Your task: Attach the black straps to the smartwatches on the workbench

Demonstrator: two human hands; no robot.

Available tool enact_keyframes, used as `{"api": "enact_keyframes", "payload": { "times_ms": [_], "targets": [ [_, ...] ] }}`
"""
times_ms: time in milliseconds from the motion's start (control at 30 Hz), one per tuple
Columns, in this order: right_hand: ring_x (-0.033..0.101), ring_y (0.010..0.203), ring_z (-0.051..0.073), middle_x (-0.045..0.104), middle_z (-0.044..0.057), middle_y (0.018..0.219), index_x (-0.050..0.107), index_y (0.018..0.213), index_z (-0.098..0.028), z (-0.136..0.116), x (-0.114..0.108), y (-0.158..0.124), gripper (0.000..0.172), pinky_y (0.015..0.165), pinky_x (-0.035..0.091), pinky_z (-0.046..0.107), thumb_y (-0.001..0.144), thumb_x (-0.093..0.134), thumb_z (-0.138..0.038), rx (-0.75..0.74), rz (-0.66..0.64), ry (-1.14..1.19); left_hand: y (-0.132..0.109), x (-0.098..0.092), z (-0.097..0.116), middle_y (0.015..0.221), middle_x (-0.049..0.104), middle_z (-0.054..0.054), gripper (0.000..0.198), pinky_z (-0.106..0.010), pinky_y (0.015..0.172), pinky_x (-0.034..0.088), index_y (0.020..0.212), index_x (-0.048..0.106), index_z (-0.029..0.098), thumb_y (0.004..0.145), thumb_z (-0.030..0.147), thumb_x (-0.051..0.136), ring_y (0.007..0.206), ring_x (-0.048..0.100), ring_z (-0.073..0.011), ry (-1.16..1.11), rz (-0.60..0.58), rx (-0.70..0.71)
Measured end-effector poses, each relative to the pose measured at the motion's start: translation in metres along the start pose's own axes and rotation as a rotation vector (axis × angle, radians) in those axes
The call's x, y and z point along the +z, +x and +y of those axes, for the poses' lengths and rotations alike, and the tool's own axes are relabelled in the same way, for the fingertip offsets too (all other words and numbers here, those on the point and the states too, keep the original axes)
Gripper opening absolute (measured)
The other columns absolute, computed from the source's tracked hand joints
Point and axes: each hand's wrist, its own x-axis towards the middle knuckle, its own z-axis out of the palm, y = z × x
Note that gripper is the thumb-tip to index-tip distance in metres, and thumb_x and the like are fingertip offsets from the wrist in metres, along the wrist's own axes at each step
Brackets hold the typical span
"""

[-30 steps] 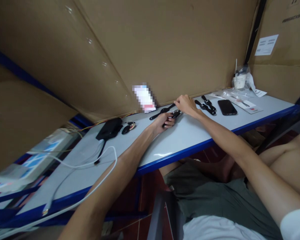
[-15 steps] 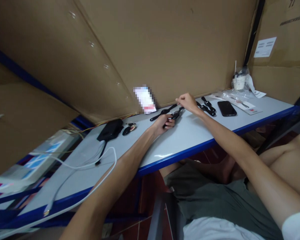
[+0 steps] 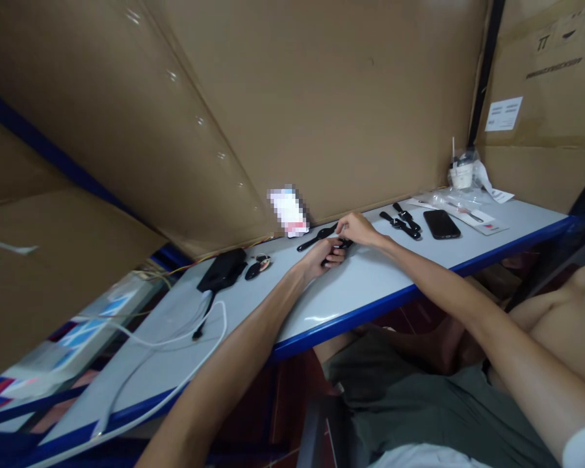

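Observation:
Above the middle of the table, my left hand is closed around a black wristwatch, mostly hidden by the fingers. My right hand is bent over the same watch, its thumb and fingers closed together at it; the exact pinch point is hidden. Just behind my left hand lies another black watch with its strap stretched out flat. To the right of my right hand rest two more black watches, a nearer one and a farther one, side by side.
A lit phone leans against the cardboard wall. A dark phone, plastic packaging and a bagged cup occupy the right side. On the left are a black box-like device, keys and a white cable.
My right hand has come down and left, from above the watch onto it. My left hand still holds the watch. The whole view has shifted slightly.

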Motion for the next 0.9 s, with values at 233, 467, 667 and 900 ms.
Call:
{"api": "enact_keyframes", "payload": {
  "times_ms": [233, 467, 667, 900],
  "targets": [
    [0.060, 0.068, 0.014, 0.072, 0.004, 0.069, 0.079, 0.071, -0.017, 0.0036, -0.0058, -0.0014, 0.032, 0.062, 0.034, 0.024, 0.093, 0.067, -0.037, 0.015, 0.055, -0.104, 0.0007, -0.0028, -0.0006, 0.058, 0.028, 0.010, 0.018, -0.014, 0.031, 0.006, 0.085, 0.039, 0.022, 0.086, 0.007, 0.047, 0.029, 0.027, -0.0044, -0.045, -0.037, 0.010],
    [0.050, 0.061, 0.011, 0.065, 0.001, 0.063, 0.079, 0.073, -0.014, 0.0002, -0.0038, -0.0031, 0.040, 0.058, 0.028, 0.025, 0.098, 0.061, -0.039, -0.106, -0.006, -0.054, 0.0020, -0.0036, -0.0009, 0.058, 0.029, 0.010, 0.021, -0.014, 0.030, 0.007, 0.082, 0.036, 0.023, 0.085, 0.006, 0.048, 0.029, 0.027, -0.0044, -0.058, -0.010, 0.001],
    [0.059, 0.069, 0.016, 0.073, 0.009, 0.072, 0.081, 0.075, -0.017, 0.0016, -0.0069, -0.0063, 0.033, 0.061, 0.030, 0.028, 0.096, 0.065, -0.036, -0.058, 0.072, -0.176, 0.0015, -0.0039, -0.0007, 0.058, 0.030, 0.010, 0.021, -0.013, 0.030, 0.007, 0.084, 0.037, 0.023, 0.084, 0.007, 0.049, 0.030, 0.027, -0.0044, -0.031, -0.030, -0.002],
    [0.060, 0.068, 0.014, 0.074, 0.007, 0.074, 0.083, 0.081, -0.016, -0.0015, -0.0068, -0.0051, 0.035, 0.062, 0.032, 0.026, 0.099, 0.062, -0.037, -0.092, 0.031, -0.112, -0.0013, 0.0011, -0.0011, 0.057, 0.029, 0.010, 0.018, -0.014, 0.031, 0.006, 0.084, 0.037, 0.023, 0.089, 0.008, 0.044, 0.029, 0.026, -0.0043, 0.023, 0.025, 0.019]
  ]
}}
